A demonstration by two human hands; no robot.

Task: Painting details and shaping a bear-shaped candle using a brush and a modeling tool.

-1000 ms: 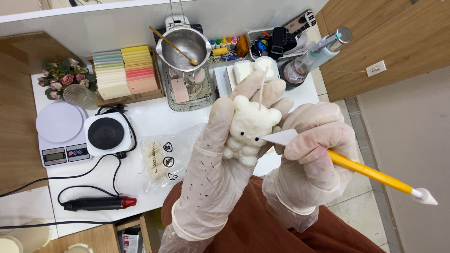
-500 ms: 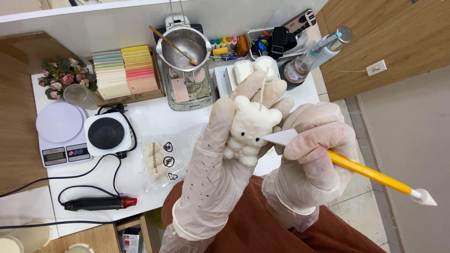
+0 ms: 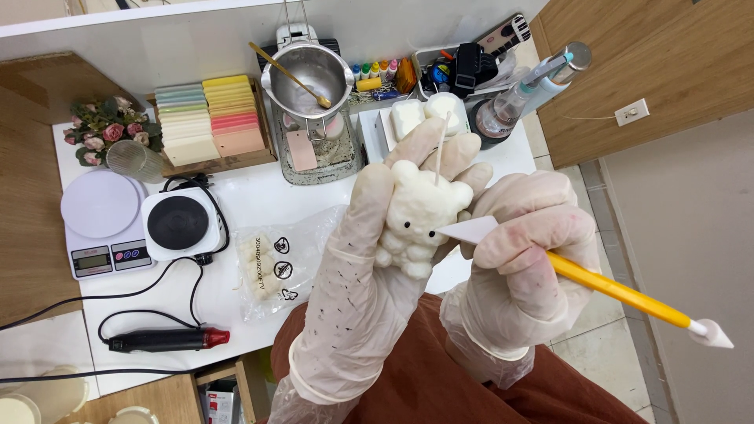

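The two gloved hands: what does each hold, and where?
Left hand grips the bear-shaped candle around its back; right hand holds the yellow sculpting tool near its white tip.

Candle's point(image 3: 420, 216) back — perhaps its base too — behind gloved fingers point(image 3: 369, 228).

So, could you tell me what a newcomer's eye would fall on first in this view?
First, the cream bear-shaped candle with a wick, held up at centre in the gloved left hand. Beside it, the gloved right hand grips a yellow-handled shaping tool, its white tip against the candle's side. Behind, on the white table, sit a metal pouring pot and a stack of pastel wax sheets.
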